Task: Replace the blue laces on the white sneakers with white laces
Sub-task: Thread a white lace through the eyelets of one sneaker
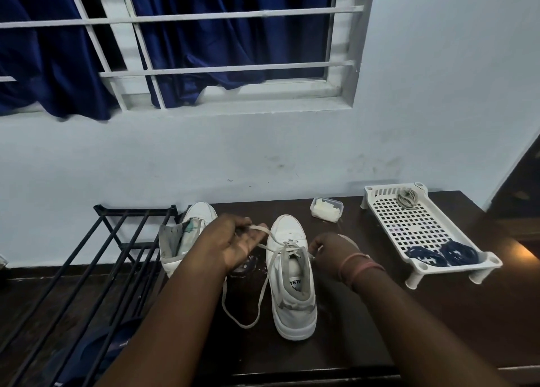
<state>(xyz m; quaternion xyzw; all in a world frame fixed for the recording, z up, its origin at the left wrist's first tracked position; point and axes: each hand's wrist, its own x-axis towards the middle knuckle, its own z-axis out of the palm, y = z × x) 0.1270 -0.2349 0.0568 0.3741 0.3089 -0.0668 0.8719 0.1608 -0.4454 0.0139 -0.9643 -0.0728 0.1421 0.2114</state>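
Observation:
A white sneaker (292, 287) stands on the dark table, toe toward the wall, with a white lace (264, 287) threaded through its lower eyelets. My left hand (230, 242) pinches one end of that lace to the left of the shoe, and a long loop of it trails down onto the table. My right hand (330, 250) grips the other lace end by the shoe's right eyelets. The second white sneaker (187, 234) sits unlaced behind my left hand, tongue pulled up. Two blue laces (441, 253) lie coiled in the white tray.
The white perforated tray (409, 225) stands at the right and also holds a coiled pale lace (407, 199). A small clear plastic box (325, 209) sits near the wall. A black metal rack (87, 269) stands left of the table.

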